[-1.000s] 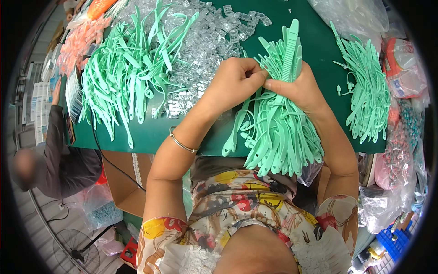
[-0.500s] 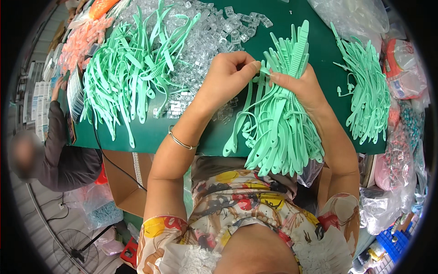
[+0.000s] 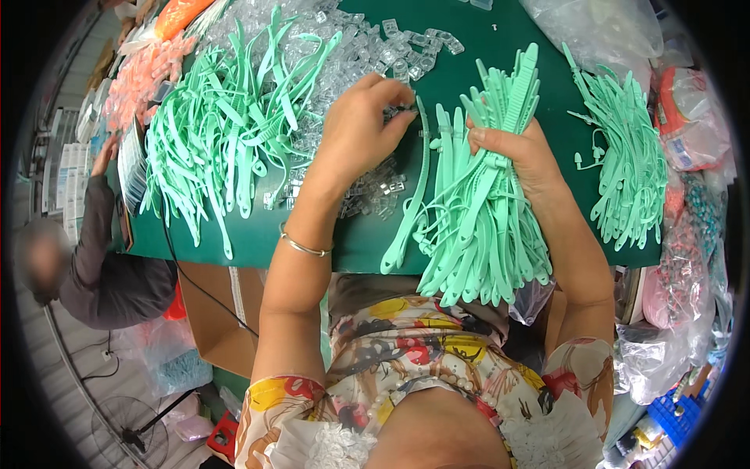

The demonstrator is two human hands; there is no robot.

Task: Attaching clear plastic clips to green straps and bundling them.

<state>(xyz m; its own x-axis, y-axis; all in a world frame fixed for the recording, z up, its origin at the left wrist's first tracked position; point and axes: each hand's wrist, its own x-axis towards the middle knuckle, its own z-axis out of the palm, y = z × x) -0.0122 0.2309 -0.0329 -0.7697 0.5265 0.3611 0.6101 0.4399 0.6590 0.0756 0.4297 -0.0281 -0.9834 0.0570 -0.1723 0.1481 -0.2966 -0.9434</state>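
**Lone strap (image 3: pixel 419 195) beside your left hand (image 3: pixel 364 129)**

On the green counter (image 3: pixel 359 248), your right hand (image 3: pixel 519 152) clamps its fingers around the mint bundle (image 3: pixel 486 234). Left of it, the strap lies lengthwise away from you, far end just right of your nearer left fingers; their grip, I can't tell.

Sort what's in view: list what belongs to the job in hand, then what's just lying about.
Likely in the job:
strap bundle in the right hand
green strap pile at left
clear plastic pieces, perhaps, near the left hand

Apparently lying about:
orange pieces
clear plastic bag
cardboard box
fan
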